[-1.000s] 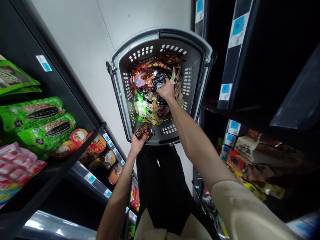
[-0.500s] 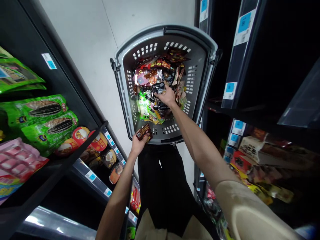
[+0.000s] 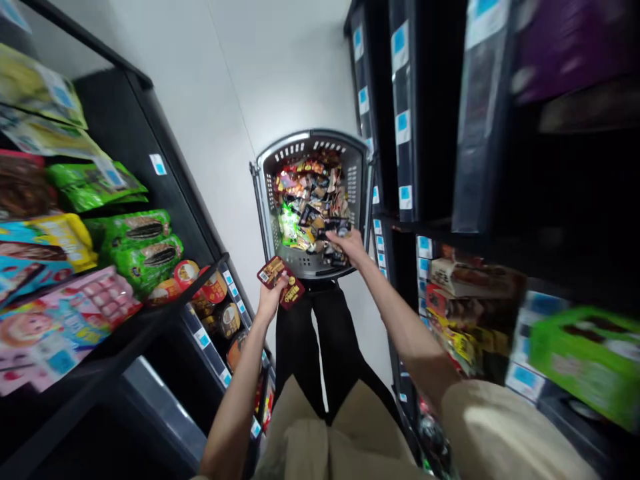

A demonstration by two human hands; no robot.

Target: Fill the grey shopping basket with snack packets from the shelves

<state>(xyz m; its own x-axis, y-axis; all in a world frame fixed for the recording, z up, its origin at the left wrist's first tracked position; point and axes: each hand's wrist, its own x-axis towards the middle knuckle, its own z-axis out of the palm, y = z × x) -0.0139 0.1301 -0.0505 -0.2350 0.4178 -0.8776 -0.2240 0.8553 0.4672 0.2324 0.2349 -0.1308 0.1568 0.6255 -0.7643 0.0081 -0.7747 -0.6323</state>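
Observation:
A grey plastic shopping basket (image 3: 265, 175) stands on the floor between two shelf racks, filled with several small snack packets (image 3: 306, 203). My left hand (image 3: 271, 298) holds two dark red snack packets (image 3: 281, 281) just in front of the basket's near rim. My right hand (image 3: 349, 241) is over the near right part of the basket and grips a small dark packet (image 3: 335, 227) lifted from the pile.
On the left, black shelves (image 3: 165, 313) hold green seed bags (image 3: 140, 245), pink packs and round red tubs. The right rack (image 3: 435, 227) carries boxed and bagged snacks with blue price tags. My dark trouser legs (image 3: 320, 347) stand before the basket; white floor lies beyond.
The view has pulled back and up, so the basket looks smaller and farther. My right hand has drawn toward the near rim with a dark packet. My left hand has raised its red packets.

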